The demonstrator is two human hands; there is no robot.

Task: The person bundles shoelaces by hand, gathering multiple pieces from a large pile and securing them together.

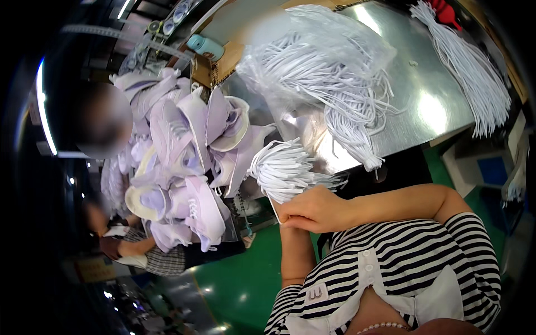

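A looped bunch of white shoelaces [286, 170] hangs at the table's near edge, right in front of my hands. My right hand [314, 209] is closed just below the bunch, its knuckles toward me. A single white strand runs down from the bunch to its fingertips. My left forearm [297, 254] rises from below to the same spot; the left hand is hidden behind my right hand and the laces, so its fingers do not show. Beyond lies a large heap of white shoelaces [318, 84] partly inside a clear plastic bag [368, 42].
Pale lilac sneakers [173, 128] are piled at the left. The metal table [413, 84] carries another long lace bundle [466, 72] at far right, by a red object [445, 14]. A light blue bottle [205, 47] stands behind. A co-worker [134, 245] sits at left beside the green floor [245, 290].
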